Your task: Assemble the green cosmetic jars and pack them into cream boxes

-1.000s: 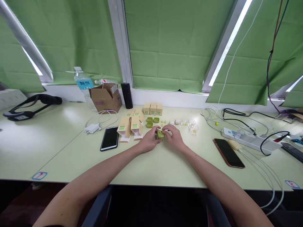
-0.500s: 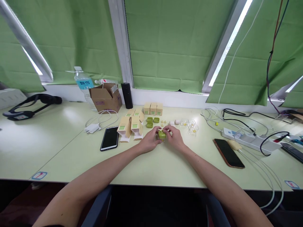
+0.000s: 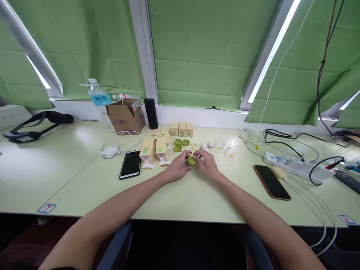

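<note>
A small rounded green container [image 3: 192,161] is held just above the table between my two hands. My left hand [image 3: 179,165] grips its left side, fingers curled round it. From the right, my right hand [image 3: 206,162] pinches near its top; my fingertips hide part of it. Behind my left hand lie several open green cups [image 3: 178,148] and tiny yellow pieces [image 3: 193,145]. Two pale pink pieces [image 3: 210,145] and several clear cups [image 3: 228,147] with yellow bits inside sit beyond my right hand.
Open cardboard boxes [image 3: 148,149] stand left of my hands, closed small boxes [image 3: 182,129] at the back. A black phone [image 3: 130,165] lies left, another phone [image 3: 272,182] right beside a power strip [image 3: 298,167] with cables. A brown carton [image 3: 126,117], water bottle [image 3: 100,99] and black cylinder [image 3: 151,113] line the back.
The green container has turned and tilted slightly between my fingers. Both hands stay in nearly the same place, and the things on the table have not moved.
</note>
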A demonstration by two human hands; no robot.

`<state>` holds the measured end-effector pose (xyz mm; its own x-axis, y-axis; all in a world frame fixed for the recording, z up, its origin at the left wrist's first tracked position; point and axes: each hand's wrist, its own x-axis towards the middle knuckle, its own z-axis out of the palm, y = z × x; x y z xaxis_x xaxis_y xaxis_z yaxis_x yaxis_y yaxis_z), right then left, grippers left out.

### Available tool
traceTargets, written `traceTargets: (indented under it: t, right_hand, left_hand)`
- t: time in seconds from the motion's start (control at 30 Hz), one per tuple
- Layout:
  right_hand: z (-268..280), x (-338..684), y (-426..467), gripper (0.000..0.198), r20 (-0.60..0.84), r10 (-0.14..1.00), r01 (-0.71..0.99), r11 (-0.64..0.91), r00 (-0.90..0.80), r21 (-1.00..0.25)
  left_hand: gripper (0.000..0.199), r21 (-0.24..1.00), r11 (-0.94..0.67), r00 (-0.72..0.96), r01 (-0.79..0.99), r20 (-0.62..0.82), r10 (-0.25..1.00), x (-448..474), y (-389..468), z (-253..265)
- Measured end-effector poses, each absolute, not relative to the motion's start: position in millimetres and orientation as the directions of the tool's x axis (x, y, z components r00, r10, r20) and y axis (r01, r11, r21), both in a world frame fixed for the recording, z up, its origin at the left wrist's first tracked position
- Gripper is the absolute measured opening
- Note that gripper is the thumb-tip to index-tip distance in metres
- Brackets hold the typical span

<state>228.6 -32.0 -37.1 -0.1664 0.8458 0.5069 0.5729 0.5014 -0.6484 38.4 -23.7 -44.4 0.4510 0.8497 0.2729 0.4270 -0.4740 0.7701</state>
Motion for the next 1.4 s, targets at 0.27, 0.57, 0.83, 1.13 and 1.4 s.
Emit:
traceTargets:
  t: [0.27, 0.57, 0.83, 1.13, 1.4]
  right_hand:
    - [-30, 243, -37, 0.017, 0.585, 0.799, 0.649, 0.518, -0.136, -0.557]
    - [-31, 249, -38, 0.03, 0.49, 0.818, 0.79, 0.503, -0.302, -0.352]
    - [-30, 248, -39, 0.03, 0.411, 0.846, 0.836, 0.472, -0.34, -0.28]
    - [-29, 243, -48, 0.026, 0.435, 0.829, 0.772, 0.519, -0.351, -0.366]
    - [-34, 236, -44, 0.037, 0.241, 0.936, 0.843, 0.34, -0.258, -0.417]
  left_hand:
    - [0.033, 0.64, -0.577, 0.398, 0.508, 0.42, 0.816, 32, -27, -34]
    - [0.032, 0.279, -0.682, 0.485, 0.676, 0.528, 0.697, 26, -27, -30]
    - [0.038, 0.254, -0.682, 0.501, 0.686, 0.514, 0.696, 28, -28, -29]
    - [0.034, 0.273, -0.586, 0.395, 0.763, 0.52, 0.757, 22, -24, -13]
    - [0.05, -0.088, -0.142, 0.167, 0.986, 0.455, 0.875, -6, -2, 10]
